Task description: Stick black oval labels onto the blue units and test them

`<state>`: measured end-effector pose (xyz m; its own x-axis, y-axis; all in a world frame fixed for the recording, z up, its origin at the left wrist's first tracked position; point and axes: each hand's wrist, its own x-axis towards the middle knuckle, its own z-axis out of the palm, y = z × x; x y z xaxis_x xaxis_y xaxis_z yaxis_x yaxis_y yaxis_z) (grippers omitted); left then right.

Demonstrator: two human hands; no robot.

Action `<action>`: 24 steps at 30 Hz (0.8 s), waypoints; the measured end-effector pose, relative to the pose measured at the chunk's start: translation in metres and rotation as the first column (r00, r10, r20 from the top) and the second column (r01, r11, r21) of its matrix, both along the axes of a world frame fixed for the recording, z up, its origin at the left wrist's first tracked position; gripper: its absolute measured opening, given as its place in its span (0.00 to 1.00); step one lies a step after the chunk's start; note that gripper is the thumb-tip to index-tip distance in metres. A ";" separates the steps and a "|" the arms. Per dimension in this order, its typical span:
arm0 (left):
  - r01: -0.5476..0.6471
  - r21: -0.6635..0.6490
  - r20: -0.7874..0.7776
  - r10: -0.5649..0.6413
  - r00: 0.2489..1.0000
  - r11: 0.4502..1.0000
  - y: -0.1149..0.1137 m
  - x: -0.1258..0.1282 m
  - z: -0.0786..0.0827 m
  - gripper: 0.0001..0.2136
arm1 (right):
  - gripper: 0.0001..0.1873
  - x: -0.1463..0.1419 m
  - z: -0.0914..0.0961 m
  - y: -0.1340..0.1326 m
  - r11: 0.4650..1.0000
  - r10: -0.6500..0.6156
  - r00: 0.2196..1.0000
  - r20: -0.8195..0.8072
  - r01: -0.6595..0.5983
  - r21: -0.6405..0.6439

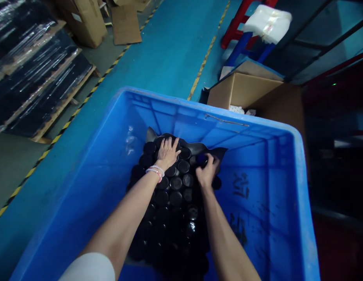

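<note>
A deep blue plastic crate [216,117] fills the lower part of the view. Inside it lies a packed layer of round black lids or jars [175,198], with a crumpled black sheet [196,147] along its far side. My left hand [167,153] rests flat on the lids, fingers spread and holding nothing. A beaded bracelet circles that wrist. My right hand [207,171] has its fingers closed around one dark round piece with a blue-tinted top [201,159]. The fingers hide part of it.
Behind the crate stands an open cardboard box [242,89], next to a red and blue stand [240,39] with a white bag on top. Wrapped black stacks sit on wooden pallets [43,86] at left. The blue floor has yellow-black tape lines.
</note>
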<state>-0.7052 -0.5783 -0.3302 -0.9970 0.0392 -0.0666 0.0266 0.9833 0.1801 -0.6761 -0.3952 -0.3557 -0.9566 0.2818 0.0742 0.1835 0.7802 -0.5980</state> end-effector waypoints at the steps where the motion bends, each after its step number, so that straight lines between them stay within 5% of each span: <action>1: 0.005 -0.004 -0.001 -0.005 1.000 1.000 -0.001 -0.001 -0.001 0.22 | 0.19 -0.004 0.001 -0.002 0.998 -0.053 0.998 0.017 0.053 0.021; 4: 0.003 -0.002 -0.010 -0.003 1.000 1.000 -0.002 0.000 -0.005 0.24 | 0.22 -0.021 0.004 0.003 0.986 -0.147 0.986 0.080 0.139 0.092; 9: -0.023 0.063 -0.061 0.027 0.998 0.998 0.003 0.014 -0.011 0.27 | 0.20 -0.039 0.007 0.015 0.983 -0.089 0.971 0.221 0.050 0.176; 19: 0.033 0.072 -0.078 -0.027 0.997 0.997 0.008 0.012 -0.035 0.23 | 0.23 -0.035 -0.017 -0.015 0.960 -0.212 0.913 0.348 0.128 0.249; 24: 0.020 0.039 -0.063 -0.017 0.998 0.999 0.010 0.014 -0.029 0.24 | 0.23 -0.038 -0.010 -0.011 0.957 -0.211 0.911 0.354 0.119 0.263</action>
<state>-0.6908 -0.5683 -0.3594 -0.9983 0.0589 -0.0019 0.0571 0.9746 0.2165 -0.7144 -0.4066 -0.3662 -0.8673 0.4568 -0.1980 0.4961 0.8262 -0.2669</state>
